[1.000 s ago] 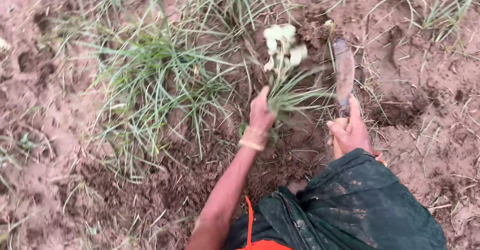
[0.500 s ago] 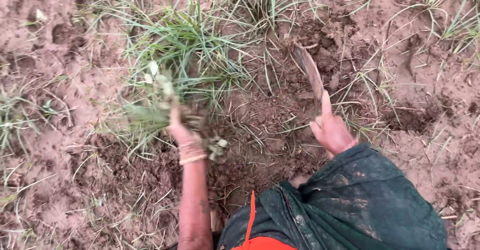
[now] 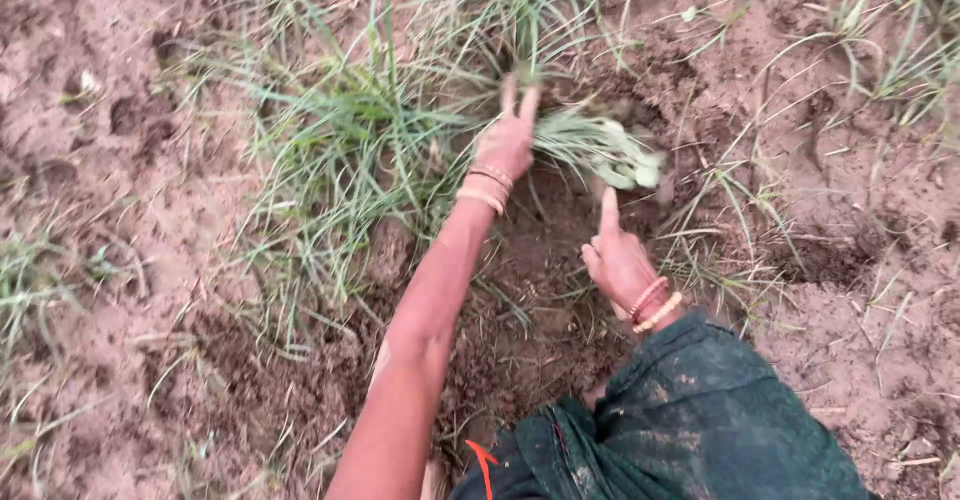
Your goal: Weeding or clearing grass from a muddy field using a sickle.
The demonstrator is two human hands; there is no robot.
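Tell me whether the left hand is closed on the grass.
Closed: the left hand grips a grass tuft, two fingers sticking up.

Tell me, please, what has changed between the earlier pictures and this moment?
The left hand, which swung out to the left side half a second ago, has come back to the middle and now grips a grass tuft near its base. The blade seen earlier above the right hand is blurred now, if there at all. The right hand stays low by the dug soil, one finger pointing up.
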